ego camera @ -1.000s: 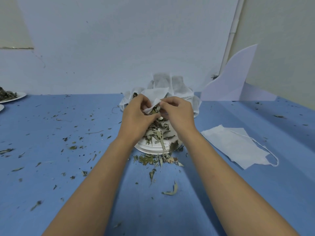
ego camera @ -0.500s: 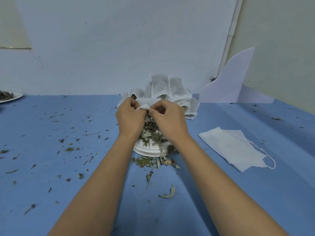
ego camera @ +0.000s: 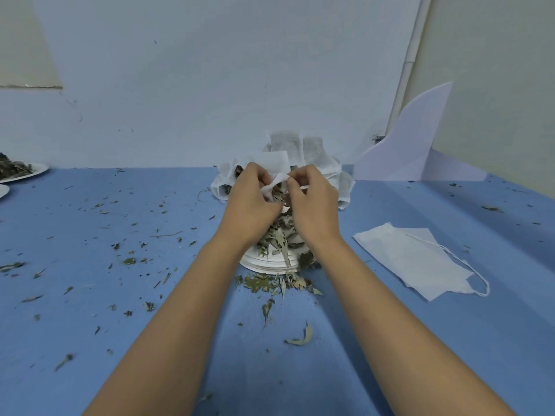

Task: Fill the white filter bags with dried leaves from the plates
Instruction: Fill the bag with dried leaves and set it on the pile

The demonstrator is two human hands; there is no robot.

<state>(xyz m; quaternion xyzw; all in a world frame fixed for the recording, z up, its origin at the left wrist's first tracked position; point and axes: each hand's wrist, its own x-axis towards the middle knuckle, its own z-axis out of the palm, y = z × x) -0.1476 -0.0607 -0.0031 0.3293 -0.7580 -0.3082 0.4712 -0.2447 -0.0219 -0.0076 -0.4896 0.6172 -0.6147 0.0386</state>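
Note:
My left hand [ego camera: 250, 202] and my right hand [ego camera: 312, 202] both pinch a small white filter bag [ego camera: 274, 181] above a white plate [ego camera: 270, 262] heaped with dried leaves [ego camera: 279, 238]. The bag's mouth is twisted between my fingertips; most of the bag is hidden behind my hands. Behind it a pile of filled white filter bags [ego camera: 303, 154] leans against the wall. Several empty flat filter bags [ego camera: 414, 259] with drawstrings lie on the blue table to the right.
Spilled leaves [ego camera: 276, 283] and crumbs are scattered over the blue table [ego camera: 90, 265]. Another plate of dried leaves [ego camera: 21, 171] sits at the far left edge, with a second plate rim [ego camera: 3, 191] below it. A pale curved card [ego camera: 417, 145] stands at the back right.
Both hands have stayed above the plate and kept working the bag's mouth; the bag's white top now twists between my fingertips instead of lying flat.

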